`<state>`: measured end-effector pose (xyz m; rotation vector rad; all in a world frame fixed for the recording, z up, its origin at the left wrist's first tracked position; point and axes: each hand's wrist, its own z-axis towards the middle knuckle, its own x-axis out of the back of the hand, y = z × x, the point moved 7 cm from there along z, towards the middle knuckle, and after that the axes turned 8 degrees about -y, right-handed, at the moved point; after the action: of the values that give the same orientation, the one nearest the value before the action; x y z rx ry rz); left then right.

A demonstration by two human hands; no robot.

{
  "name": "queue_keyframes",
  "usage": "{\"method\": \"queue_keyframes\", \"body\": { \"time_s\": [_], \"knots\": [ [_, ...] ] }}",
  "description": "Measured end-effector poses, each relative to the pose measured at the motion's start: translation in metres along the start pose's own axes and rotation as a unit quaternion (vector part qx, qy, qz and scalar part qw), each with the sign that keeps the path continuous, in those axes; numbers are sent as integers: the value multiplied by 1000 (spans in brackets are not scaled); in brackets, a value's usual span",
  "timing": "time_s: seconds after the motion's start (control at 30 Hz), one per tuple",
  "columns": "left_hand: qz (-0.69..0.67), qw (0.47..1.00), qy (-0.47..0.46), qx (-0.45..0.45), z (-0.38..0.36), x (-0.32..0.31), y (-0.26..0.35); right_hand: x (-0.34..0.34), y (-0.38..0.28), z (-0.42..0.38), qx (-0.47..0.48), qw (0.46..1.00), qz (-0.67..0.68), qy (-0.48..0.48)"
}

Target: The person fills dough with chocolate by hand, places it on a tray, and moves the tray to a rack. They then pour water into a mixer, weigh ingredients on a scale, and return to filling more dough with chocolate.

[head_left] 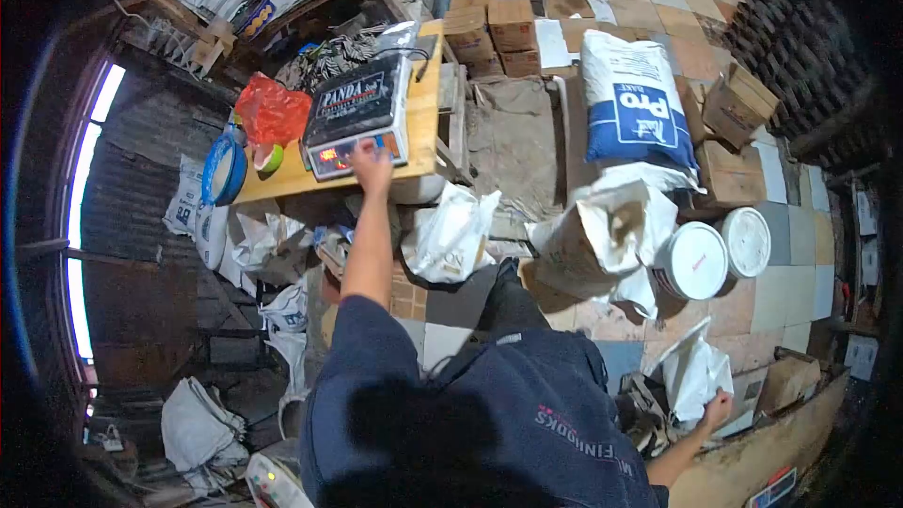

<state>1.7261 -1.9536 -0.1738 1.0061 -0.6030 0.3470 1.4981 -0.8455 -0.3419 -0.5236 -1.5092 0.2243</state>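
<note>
My left hand (373, 167) reaches to the front panel of a digital weighing scale (357, 113) marked PANDA. Its fingers are stretched toward the keys beside the lit red display, holding nothing I can see. The scale stands on a yellow wooden table (428, 103). Low on the right, my right hand (720, 407) is closed on the edge of a white plastic sack (694, 372), which hangs limp and folded. Dark, crumpled material lies just left of that sack.
A red plastic bag (273, 111) and a blue basin (224, 169) are by the scale. An open white sack (611, 235), a full Pro Bake sack (635, 99), two white buckets (696, 261) and cardboard boxes (513, 28) stand on the floor. A wooden bin (771, 433) is lower right.
</note>
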Motion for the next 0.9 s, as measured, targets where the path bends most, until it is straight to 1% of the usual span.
{"method": "queue_keyframes", "body": {
  "time_s": [0.03,0.07,0.1,0.17,0.2,0.23,0.27,0.3,0.33,0.43,0.47,0.53,0.57,0.63,0.67,0.7,0.73,0.77,0.8,0.83,0.87,0.9],
  "knots": [
    [78,994,-61,52,-38,-19,0,2,2,-3,-28,998,55,0],
    [124,985,-119,5,-59,-28,-2,5,8,-3,-67,989,127,-19],
    [168,970,-171,-42,-74,-35,1,17,6,-2,-66,989,131,-31],
    [257,935,-217,116,-95,-31,13,43,13,-6,-66,986,138,-59],
    [252,914,-286,140,-93,-47,-14,71,-12,-18,-61,993,95,-30],
    [265,900,-304,168,-95,-48,-6,73,10,-17,-78,988,132,-22],
    [278,883,-324,195,-98,-46,7,73,54,-19,-96,981,166,-14],
    [290,865,-345,220,-100,-46,17,73,95,-24,-94,986,137,-2],
    [289,861,-348,233,-98,-48,18,74,115,-25,-91,990,106,12],
    [271,860,-351,251,-81,-51,13,91,107,-52,-176,976,122,-39],
    [274,865,-355,227,-72,-57,3,99,100,-54,-172,981,83,-28],
    [252,878,-345,217,-58,-65,-20,105,88,-57,-163,987,6,-7],
    [242,882,-343,212,-54,-70,-35,98,90,-58,-202,978,40,-18],
    [219,891,-346,198,-54,-76,-39,96,90,-51,-277,955,99,-40],
    [219,895,-333,201,-57,-77,-41,95,88,-45,-300,948,90,-53],
    [223,898,-321,202,-58,-71,-32,98,75,-34,-278,957,52,-58],
    [212,905,-319,182,-59,-71,-32,99,65,-25,-257,964,16,-65],
    [229,902,-320,178,-61,-69,-33,100,56,-22,-237,969,-20,-70],
    [245,897,-324,172,-64,-64,-21,95,60,-12,-233,971,-8,-44],
    [261,893,-329,163,-67,-59,-6,85,68,-4,-252,964,55,-67],
    [324,867,-351,144,-68,-60,-3,78,55,-4,-273,951,119,-86],
    [371,852,-353,112,-67,-61,-7,63,53,7,-230,959,107,-126]
  ]
}}
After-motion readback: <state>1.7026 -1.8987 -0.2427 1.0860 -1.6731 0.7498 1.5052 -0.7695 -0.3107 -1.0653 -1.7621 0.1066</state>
